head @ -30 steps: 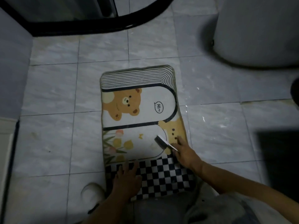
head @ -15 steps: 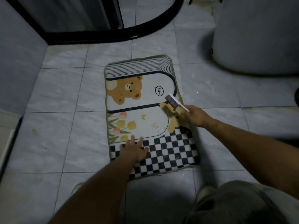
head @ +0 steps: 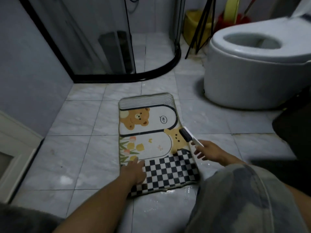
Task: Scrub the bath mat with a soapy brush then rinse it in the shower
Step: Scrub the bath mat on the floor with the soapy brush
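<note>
The bath mat (head: 151, 142), printed with bears, tulips and a black-and-white check band, lies flat on the tiled floor. My left hand (head: 134, 171) presses palm-down on its near left corner, fingers spread. My right hand (head: 210, 151) holds a white-handled brush (head: 188, 137) with dark bristles; the brush head rests at the mat's right edge over the small bear. The glass shower enclosure (head: 117, 47) with a black curved base stands behind the mat.
A white toilet (head: 252, 64) stands at the right, close to the mat's far corner. A yellow bucket (head: 193, 26) and black tripod legs (head: 200, 29) sit between shower and toilet. A white cabinet (head: 15, 148) is at the left. Wet patches shine on the tiles.
The view has tilted up, so the shower and toilet now show. My right hand has drawn the brush to the mat's right edge. My left hand stays on the check band.
</note>
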Action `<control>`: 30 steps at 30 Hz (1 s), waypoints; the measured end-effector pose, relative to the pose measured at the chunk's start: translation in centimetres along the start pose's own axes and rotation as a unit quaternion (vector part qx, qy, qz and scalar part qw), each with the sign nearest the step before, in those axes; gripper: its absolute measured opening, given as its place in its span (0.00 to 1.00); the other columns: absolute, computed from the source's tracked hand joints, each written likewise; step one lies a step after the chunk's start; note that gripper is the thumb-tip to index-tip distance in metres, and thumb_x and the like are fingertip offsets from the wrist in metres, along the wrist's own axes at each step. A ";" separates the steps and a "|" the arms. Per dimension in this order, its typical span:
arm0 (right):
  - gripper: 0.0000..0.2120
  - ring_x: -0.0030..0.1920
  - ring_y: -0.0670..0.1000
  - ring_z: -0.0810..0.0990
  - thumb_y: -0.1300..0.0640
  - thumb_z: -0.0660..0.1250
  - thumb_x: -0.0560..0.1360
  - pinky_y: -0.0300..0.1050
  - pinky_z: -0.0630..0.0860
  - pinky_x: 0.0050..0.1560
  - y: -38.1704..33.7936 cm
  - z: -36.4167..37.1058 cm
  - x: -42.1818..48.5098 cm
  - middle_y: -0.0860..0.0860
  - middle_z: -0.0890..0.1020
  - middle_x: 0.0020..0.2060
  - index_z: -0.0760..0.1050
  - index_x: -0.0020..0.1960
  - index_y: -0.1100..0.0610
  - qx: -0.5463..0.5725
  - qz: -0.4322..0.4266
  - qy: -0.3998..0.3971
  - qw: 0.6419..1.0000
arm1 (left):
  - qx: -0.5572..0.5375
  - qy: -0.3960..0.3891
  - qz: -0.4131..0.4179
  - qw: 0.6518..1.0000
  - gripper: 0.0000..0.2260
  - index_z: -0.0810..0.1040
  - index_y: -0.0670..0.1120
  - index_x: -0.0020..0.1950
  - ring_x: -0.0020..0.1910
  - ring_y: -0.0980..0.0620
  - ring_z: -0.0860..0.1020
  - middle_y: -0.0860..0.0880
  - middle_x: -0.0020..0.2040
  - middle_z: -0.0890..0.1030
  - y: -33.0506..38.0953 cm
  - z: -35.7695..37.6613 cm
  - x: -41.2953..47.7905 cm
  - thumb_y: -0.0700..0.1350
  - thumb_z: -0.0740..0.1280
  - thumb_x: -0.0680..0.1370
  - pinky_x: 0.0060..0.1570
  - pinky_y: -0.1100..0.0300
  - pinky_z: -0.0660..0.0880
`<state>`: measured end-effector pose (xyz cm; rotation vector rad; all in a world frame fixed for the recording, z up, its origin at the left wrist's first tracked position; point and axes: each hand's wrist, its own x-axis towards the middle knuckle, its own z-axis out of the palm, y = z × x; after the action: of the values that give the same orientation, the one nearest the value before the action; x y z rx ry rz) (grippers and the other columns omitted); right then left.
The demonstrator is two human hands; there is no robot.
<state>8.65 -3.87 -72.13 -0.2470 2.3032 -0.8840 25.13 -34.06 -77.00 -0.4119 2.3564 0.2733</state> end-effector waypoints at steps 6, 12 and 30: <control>0.10 0.44 0.57 0.87 0.54 0.60 0.86 0.52 0.82 0.48 -1.7 -4.7 -6.2 0.55 0.87 0.44 0.75 0.65 0.48 -0.011 -0.006 0.060 0.998 | 0.043 0.061 0.054 0.996 0.29 0.55 0.53 0.83 0.80 0.42 0.55 0.46 0.84 0.51 1.0 -4.9 -4.2 0.56 0.58 0.83 0.76 0.42 0.58; 0.11 0.36 0.53 0.84 0.55 0.61 0.86 0.42 0.78 0.36 -3.0 -6.0 -7.6 0.57 0.86 0.41 0.78 0.64 0.57 -0.039 0.020 0.077 0.996 | 0.031 0.094 0.074 0.992 0.30 0.56 0.52 0.82 0.80 0.42 0.57 0.47 0.83 0.53 0.2 -7.6 -7.5 0.59 0.59 0.82 0.75 0.43 0.62; 0.02 0.45 0.51 0.80 0.52 0.65 0.82 0.44 0.77 0.48 -1.2 2.3 -0.7 0.48 0.80 0.44 0.76 0.53 0.48 0.060 -0.039 -0.003 0.997 | 0.005 0.110 -0.056 0.992 0.28 0.60 0.55 0.80 0.76 0.46 0.65 0.49 0.79 0.62 -4.1 -4.1 -7.1 0.62 0.57 0.82 0.72 0.47 0.68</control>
<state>10.61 -5.76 -72.30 -0.2900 2.2385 -1.0550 29.06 -37.61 -69.49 -0.5940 2.5360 0.1714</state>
